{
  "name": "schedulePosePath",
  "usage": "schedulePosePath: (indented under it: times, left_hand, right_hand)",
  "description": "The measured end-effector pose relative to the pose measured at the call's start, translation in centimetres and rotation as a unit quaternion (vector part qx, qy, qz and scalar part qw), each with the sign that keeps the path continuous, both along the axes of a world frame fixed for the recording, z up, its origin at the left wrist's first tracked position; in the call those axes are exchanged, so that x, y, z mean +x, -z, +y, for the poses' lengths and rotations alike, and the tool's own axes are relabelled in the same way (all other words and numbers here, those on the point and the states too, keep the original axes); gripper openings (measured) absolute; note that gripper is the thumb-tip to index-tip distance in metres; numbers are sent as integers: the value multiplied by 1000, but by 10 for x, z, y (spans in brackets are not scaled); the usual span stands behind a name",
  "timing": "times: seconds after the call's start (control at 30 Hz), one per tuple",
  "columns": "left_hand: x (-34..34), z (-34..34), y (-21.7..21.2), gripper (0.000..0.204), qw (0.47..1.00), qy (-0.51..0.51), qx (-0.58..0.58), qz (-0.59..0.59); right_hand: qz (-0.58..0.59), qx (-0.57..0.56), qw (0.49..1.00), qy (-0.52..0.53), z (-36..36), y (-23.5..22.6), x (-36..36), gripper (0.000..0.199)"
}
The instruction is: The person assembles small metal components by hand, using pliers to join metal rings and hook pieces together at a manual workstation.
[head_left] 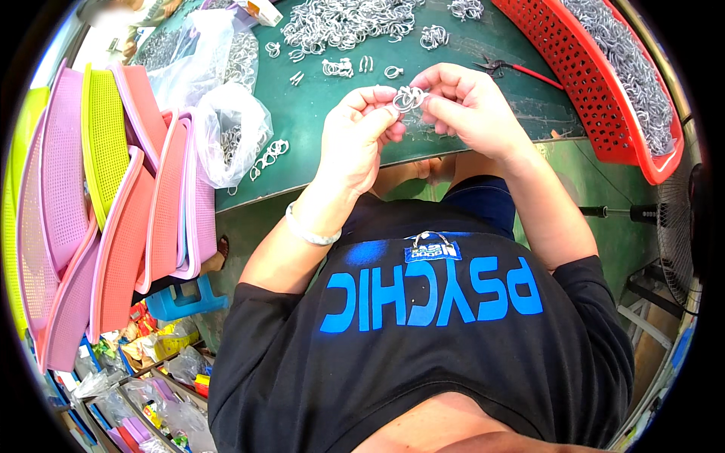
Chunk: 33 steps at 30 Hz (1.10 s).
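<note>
Over the near edge of the green table, my left hand [353, 136] and my right hand [472, 109] meet, fingertips closed on a small cluster of silvery metal rings [408, 99]. The rings look looped together; how they join is too small to tell. Just beyond the fingers lie a single metal ring [393, 72], a few upright ring pieces [366, 64] and a small group of rings [337, 68]. A linked row of rings [269, 158] rests to the left of my left hand. Red-handled pliers [521, 69] lie beyond my right hand.
A large heap of metal rings [347, 26] covers the far table [302, 102]. Plastic bags of rings [234, 136] stand at left, beside stacked coloured baskets [113, 174]. A red basket full of rings [604, 90] juts in at right, near a fan [676, 226].
</note>
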<state>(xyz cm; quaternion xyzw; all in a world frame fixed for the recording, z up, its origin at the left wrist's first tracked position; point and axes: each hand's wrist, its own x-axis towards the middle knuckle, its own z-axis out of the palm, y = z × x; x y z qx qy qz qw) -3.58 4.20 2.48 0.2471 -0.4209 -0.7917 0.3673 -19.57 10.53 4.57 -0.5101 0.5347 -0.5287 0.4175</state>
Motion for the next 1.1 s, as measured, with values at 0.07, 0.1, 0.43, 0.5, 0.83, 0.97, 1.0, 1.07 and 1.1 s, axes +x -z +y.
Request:
schedulePosePath:
  times: [0.07, 0.1, 0.43, 0.5, 0.83, 0.97, 1.0, 1.07, 1.1]
  left_hand:
    - [0, 0, 0, 16, 1000, -1, -16, -4]
    - [-1, 0, 0, 16, 1000, 3, -20, -2]
    - [-4, 1, -5, 16, 999, 26, 35, 21]
    - [-3, 2, -8, 15, 1000, 19, 14, -14]
    - [2, -7, -10, 13, 999, 32, 26, 0]
    - [1, -5, -4, 14, 999, -8, 22, 42]
    - [0, -5, -3, 14, 999, -14, 24, 47]
    - [0, -4, -3, 13, 998, -20, 26, 52]
    - [-1, -2, -5, 14, 998, -34, 21, 51]
  right_hand:
    - [-12, 12, 1000, -21, 0, -1, 0, 16]
    - [-25, 25, 999, -24, 0, -1, 0, 16]
    - [-121, -54, 991, 0, -6, 19, 2, 11]
    - [-121, -44, 992, -4, -6, 19, 1, 10]
    - [-106, -87, 991, -7, -4, 19, 5, 8]
    - [-168, -66, 983, -16, -5, 28, 14, 8]
    - [-193, -56, 979, -18, -4, 31, 17, 8]
    - [-218, -46, 975, -21, -3, 32, 19, 8]
    - [-221, -48, 974, -19, -3, 31, 19, 8]
